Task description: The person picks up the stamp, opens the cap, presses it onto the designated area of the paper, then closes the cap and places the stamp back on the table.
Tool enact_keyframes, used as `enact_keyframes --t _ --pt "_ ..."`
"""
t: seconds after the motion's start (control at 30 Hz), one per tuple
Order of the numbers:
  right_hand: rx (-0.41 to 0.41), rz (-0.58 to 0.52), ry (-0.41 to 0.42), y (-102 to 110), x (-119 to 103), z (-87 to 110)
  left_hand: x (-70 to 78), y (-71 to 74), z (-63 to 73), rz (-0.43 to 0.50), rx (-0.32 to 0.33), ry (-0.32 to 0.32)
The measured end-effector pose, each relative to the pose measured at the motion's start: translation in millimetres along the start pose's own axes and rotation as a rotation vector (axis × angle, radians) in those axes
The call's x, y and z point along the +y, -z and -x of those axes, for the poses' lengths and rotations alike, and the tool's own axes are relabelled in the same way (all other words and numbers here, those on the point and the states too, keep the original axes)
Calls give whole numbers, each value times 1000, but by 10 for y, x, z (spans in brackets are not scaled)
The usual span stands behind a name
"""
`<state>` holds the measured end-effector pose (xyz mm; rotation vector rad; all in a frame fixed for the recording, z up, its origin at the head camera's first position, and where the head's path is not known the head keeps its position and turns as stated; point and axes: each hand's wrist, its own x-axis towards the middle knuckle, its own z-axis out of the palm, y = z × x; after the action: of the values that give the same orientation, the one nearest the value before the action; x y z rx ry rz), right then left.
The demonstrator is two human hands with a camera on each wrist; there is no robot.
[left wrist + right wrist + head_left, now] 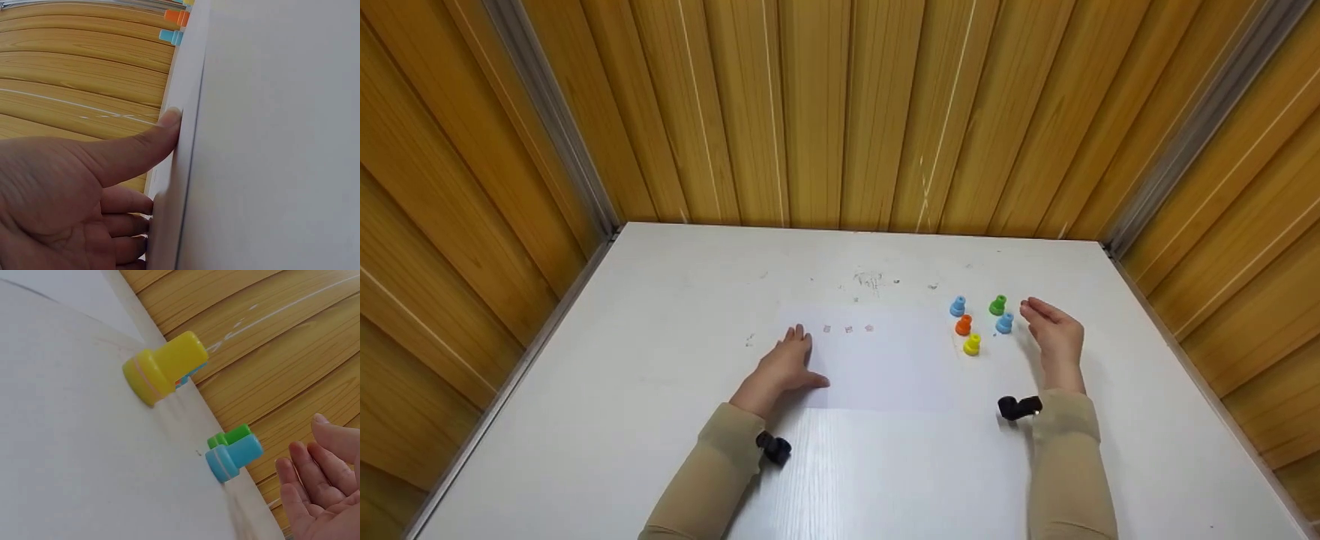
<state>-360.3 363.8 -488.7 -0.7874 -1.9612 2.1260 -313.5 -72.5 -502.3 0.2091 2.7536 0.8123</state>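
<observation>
A white sheet of paper (pixel 885 375) lies on the table with a row of three small stamped marks (pixel 848 329) near its far edge. My left hand (pixel 787 364) rests on the sheet's left side, thumb spread away from the fingers; the left wrist view shows the thumb (pixel 152 140) touching the paper. To the right of the sheet stand several toy stamps: a yellow stamp (pixel 166 365), an orange stamp (pixel 964 325), a green stamp (pixel 997 304) and two blue stamps. My right hand (pixel 1056 337) hovers right of the nearer blue stamp (pixel 233 458), holding nothing, fingers loosely bent.
The other blue stamp (pixel 958 306) stands at the back left of the group. Dark scuffs (pixel 868 280) mark the white table (pixel 675 300) beyond the paper. Wood-patterned walls (pixel 810 112) enclose the table at the back and both sides.
</observation>
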Motion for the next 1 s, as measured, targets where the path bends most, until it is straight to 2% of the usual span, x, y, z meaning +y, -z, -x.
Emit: enact_keyframes --t 0.2,0.37,0.53,0.7,1.0 --pt "-65 95 -36 -49 138 -91 7 -5 -1 13 2 4" --pt "-94 177 16 -80 228 -118 0 5 6 10 -3 -6" --pt "-71 265 78 -110 279 -111 -12 19 14 -8 -8 -28" --pt "-50 278 101 -122 295 -98 -1 13 6 -10 -6 -21" --pt "-52 260 86 -119 291 -87 3 8 19 0 3 -16"
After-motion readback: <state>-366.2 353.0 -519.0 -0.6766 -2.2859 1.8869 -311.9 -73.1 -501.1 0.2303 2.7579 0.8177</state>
